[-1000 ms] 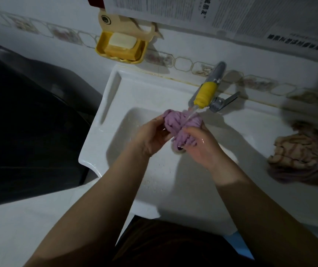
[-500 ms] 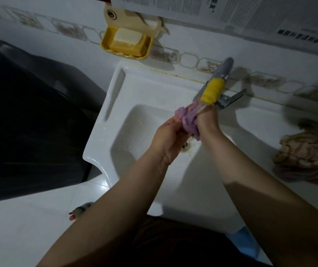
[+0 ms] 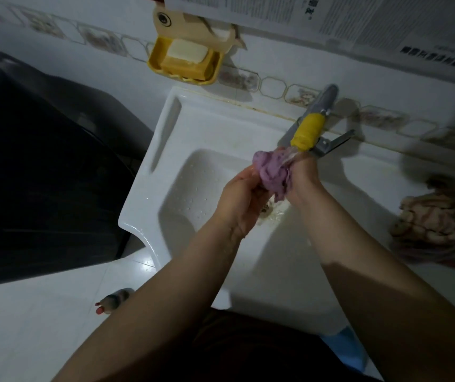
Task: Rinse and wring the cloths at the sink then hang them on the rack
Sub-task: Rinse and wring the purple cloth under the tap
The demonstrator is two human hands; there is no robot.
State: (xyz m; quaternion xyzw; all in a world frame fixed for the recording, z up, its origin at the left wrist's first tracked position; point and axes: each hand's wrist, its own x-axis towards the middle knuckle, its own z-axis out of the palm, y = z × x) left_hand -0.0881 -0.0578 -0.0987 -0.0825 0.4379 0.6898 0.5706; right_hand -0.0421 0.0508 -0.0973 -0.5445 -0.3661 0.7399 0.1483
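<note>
A bunched purple cloth (image 3: 271, 172) sits between both my hands over the white sink (image 3: 193, 133), right under the faucet (image 3: 310, 128) with its yellow sleeve. Water runs from the spout onto the cloth. My left hand (image 3: 241, 201) grips the cloth's lower left side; my right hand (image 3: 304, 177) grips its right side, close to the spout. A second cloth (image 3: 435, 221), brownish and pink, lies crumpled on the sink's right ledge. No rack is in view.
A yellow soap dish (image 3: 185, 62) with a white bar hangs on the tiled wall above the sink. A large dark object (image 3: 41, 175) fills the left side. A foot (image 3: 113, 300) shows on the white tiled floor below.
My hands turned from side by side to gripping the cloth between them and lifted it closer to the spout. The view shifted slightly; the second cloth has not moved.
</note>
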